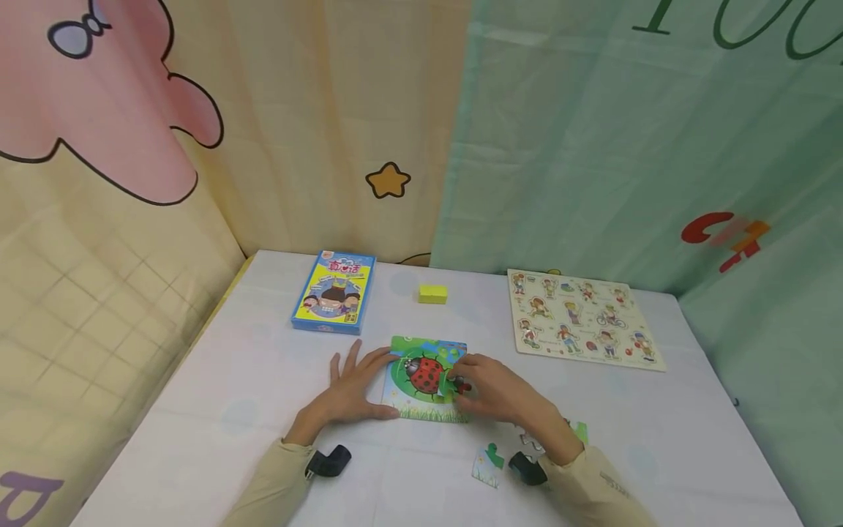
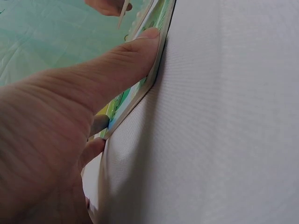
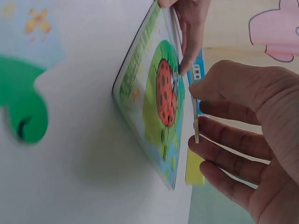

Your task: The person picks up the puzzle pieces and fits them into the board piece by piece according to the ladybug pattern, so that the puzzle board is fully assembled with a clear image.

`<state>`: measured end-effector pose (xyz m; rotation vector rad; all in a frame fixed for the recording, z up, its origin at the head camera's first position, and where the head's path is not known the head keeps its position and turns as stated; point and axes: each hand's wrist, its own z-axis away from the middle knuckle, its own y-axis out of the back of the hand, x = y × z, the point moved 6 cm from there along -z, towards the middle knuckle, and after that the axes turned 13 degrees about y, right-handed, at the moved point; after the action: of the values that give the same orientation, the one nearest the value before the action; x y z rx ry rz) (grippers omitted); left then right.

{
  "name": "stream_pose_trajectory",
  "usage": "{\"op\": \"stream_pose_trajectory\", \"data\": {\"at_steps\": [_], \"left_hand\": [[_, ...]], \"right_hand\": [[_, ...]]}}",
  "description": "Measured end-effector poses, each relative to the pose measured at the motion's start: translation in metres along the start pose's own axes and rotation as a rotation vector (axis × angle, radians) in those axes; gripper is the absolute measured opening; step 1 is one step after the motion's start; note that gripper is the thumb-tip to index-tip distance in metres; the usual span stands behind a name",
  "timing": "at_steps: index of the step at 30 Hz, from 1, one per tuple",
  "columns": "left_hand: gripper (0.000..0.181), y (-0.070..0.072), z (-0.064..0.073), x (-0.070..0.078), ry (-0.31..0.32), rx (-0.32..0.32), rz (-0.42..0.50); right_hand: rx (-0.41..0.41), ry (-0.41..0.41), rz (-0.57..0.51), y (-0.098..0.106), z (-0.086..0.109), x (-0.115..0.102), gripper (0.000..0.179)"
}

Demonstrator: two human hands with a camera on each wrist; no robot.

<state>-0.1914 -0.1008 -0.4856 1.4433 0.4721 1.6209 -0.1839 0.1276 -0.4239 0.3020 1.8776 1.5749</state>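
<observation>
A ladybug jigsaw puzzle (image 1: pixel 421 412) lies flat on the white table between both hands. My left hand (image 1: pixel 356 388) steadies its left side with fingers spread; the thumb (image 2: pixel 135 51) rests on the lower left edge and other fingertips touch the side. Over the puzzle's right part, my right hand (image 1: pixel 497 388) pinches a thin puzzle piece (image 3: pixel 196 126) between thumb and fingers. The piece, seen edge-on in the right wrist view, stands tilted above the puzzle. A loose green and pale-blue puzzle piece (image 1: pixel 486 468) lies in front of the right forearm.
More pieces (image 1: pixel 580 430) lie partly hidden under the right forearm. Behind the puzzle stand a blue and yellow card-game box (image 1: pixel 334 293) and a yellow block (image 1: pixel 432 294). At the back right lies a board with figure pictures (image 1: pixel 586 318). Curtains (image 1: pixel 560 146) hang behind the table.
</observation>
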Motion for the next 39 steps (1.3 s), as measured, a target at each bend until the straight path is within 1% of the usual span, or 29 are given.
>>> {"op": "stream_pose_trajectory", "data": {"at_steps": [6, 10, 14, 16, 20, 27, 31, 39], "left_hand": [[0.095, 0.000, -0.001, -0.001, 0.012, 0.000, -0.009], [0.094, 0.000, -0.001, -0.001, 0.013, 0.000, -0.007], [0.094, 0.001, -0.001, 0.000, 0.009, 0.002, -0.013], [0.094, 0.001, -0.001, 0.000, 0.009, 0.001, -0.014], [0.095, 0.001, -0.001, -0.001, 0.012, -0.001, -0.018], [0.096, 0.001, 0.000, -0.002, 0.025, -0.004, -0.027], [0.096, 0.000, -0.001, -0.003, 0.021, -0.002, -0.030], [0.096, 0.000, -0.001, -0.002, 0.016, -0.001, -0.018]], "right_hand": [[0.019, 0.095, 0.029, -0.004, -0.023, -0.011, 0.024], [0.030, 0.139, 0.063, -0.007, -0.036, -0.014, 0.023], [0.038, 0.189, 0.072, -0.011, -0.049, -0.015, 0.016], [0.036, 0.200, 0.065, -0.013, -0.055, -0.015, 0.013], [0.020, 0.192, 0.049, -0.017, -0.064, -0.015, 0.010], [0.028, 0.157, 0.009, -0.023, -0.072, -0.018, 0.020], [0.019, 0.157, 0.025, -0.026, -0.076, -0.018, 0.020], [-0.018, 0.129, 0.063, -0.029, -0.078, -0.019, 0.021]]}}
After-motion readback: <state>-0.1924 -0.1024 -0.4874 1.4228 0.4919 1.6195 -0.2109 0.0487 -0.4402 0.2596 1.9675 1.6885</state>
